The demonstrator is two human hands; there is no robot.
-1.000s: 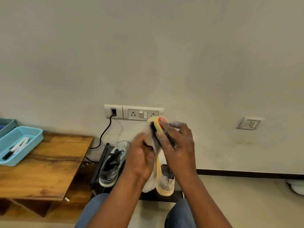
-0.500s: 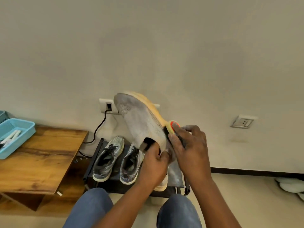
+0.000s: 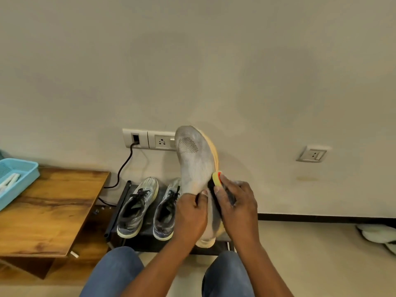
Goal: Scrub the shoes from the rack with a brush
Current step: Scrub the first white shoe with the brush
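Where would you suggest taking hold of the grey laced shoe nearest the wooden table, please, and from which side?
Take the grey laced shoe at its heel collar, coming from above on the near side. It stands upright on the rack with toe to the wall and its opening facing up, so fingers can hook inside. Its twin stands close on the right, leaving little room for a side pinch there.

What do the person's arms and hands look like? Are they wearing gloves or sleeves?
No gloves and no sleeves show. The left hand and right hand are bare, and both forearms are bare as far as the picture's bottom edge. No watch, ring or bracelet shows on either. Below the arms, the knees are covered in blue jeans.
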